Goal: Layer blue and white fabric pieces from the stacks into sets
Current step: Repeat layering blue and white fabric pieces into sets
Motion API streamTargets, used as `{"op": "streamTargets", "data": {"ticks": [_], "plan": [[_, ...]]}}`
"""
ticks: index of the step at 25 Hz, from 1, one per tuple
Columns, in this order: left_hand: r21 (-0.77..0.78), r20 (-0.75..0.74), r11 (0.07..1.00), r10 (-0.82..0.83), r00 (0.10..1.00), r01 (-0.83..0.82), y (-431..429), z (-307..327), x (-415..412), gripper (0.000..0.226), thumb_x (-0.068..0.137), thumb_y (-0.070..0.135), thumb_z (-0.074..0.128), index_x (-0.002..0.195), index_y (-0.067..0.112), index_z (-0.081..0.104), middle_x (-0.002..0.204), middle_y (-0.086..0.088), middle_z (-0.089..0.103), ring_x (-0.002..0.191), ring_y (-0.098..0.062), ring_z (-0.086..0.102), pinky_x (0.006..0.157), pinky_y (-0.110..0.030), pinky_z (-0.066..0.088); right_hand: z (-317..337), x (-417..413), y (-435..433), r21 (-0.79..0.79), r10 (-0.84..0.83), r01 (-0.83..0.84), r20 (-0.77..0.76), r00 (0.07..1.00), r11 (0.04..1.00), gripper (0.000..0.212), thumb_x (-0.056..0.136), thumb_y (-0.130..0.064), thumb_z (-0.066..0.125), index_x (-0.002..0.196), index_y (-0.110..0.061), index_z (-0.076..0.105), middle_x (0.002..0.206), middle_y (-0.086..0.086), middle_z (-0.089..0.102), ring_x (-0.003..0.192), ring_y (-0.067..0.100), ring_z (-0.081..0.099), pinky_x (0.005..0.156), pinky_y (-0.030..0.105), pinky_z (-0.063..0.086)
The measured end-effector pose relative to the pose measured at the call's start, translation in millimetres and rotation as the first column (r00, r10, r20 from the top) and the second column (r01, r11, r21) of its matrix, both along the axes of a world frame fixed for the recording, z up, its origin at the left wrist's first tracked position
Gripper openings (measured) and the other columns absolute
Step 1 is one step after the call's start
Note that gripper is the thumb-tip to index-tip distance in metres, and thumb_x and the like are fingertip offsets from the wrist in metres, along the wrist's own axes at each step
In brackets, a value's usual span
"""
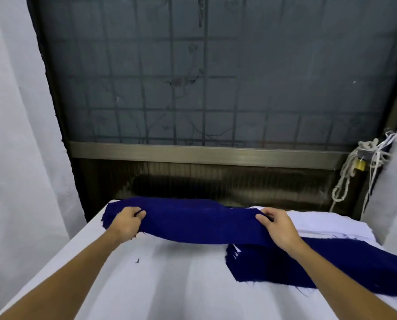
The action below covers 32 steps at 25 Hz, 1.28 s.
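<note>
Left hand [126,224] pinches left end of long dark-blue fabric strip [192,224], fingers curled over edge. Right hand [279,227] grips right end, thumb and fingers closed on cloth. Strip held stretched between hands, sagging mid-span above white-covered table [169,285]. Stack of dark-blue fabric pieces [285,266] under right forearm; stack of white fabric pieces [326,224] just behind it. Knotted white rope [345,179] hangs by grilled window [216,77].

Perhaps garment workshop: fabric stacks [273,266], draped table [169,287].
</note>
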<state>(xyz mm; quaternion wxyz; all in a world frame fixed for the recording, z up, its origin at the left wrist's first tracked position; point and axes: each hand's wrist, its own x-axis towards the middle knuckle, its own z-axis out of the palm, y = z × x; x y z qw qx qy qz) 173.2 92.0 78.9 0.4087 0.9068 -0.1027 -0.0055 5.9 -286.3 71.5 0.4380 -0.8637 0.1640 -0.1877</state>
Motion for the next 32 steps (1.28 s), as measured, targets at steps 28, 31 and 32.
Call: {"op": "streamTargets", "data": {"ticks": [28, 31, 32], "plan": [[0.185, 0.294, 0.977, 0.050, 0.955, -0.108, 21.9, -131.6, -126.8, 0.015, 0.101, 0.025, 0.059, 0.088, 0.018, 0.056, 0.091, 0.003, 0.050, 0.091, -0.018, 0.044, 0.081, -0.032, 0.044, -109.3, -157.5, 23.0, -0.455, -0.279, 0.201, -0.110, 0.954, 0.867, 0.013, 0.098, -0.038, 0.062, 0.086, -0.035, 0.061, 0.076, -0.016, 0.063, 0.075, 0.005, 0.059, 0.057, 0.026, 0.052], [0.165, 0.311, 0.976, 0.083, 0.947, -0.140, 19.8, -129.5, -126.7, 0.016, 0.100, 0.025, 0.060, 0.089, 0.015, 0.056, 0.091, 0.001, 0.051, 0.091, -0.020, 0.044, 0.080, -0.033, 0.043, -110.6, -156.6, 21.8, -0.473, -0.300, 0.222, -0.096, 0.949, 0.853, 0.011, 0.099, -0.033, 0.060, 0.089, -0.031, 0.062, 0.079, -0.015, 0.062, 0.076, 0.006, 0.057, 0.058, 0.024, 0.051], [0.163, 0.321, 0.974, 0.095, 0.942, -0.154, 18.8, -128.8, -127.1, 0.016, 0.100, 0.025, 0.060, 0.090, 0.013, 0.056, 0.092, -0.001, 0.052, 0.092, -0.021, 0.044, 0.080, -0.034, 0.043, -110.7, -156.2, 21.9, -0.486, -0.310, 0.227, -0.098, 0.946, 0.844, 0.011, 0.100, -0.031, 0.058, 0.089, -0.030, 0.061, 0.079, -0.015, 0.061, 0.076, 0.006, 0.057, 0.057, 0.024, 0.050]]}}
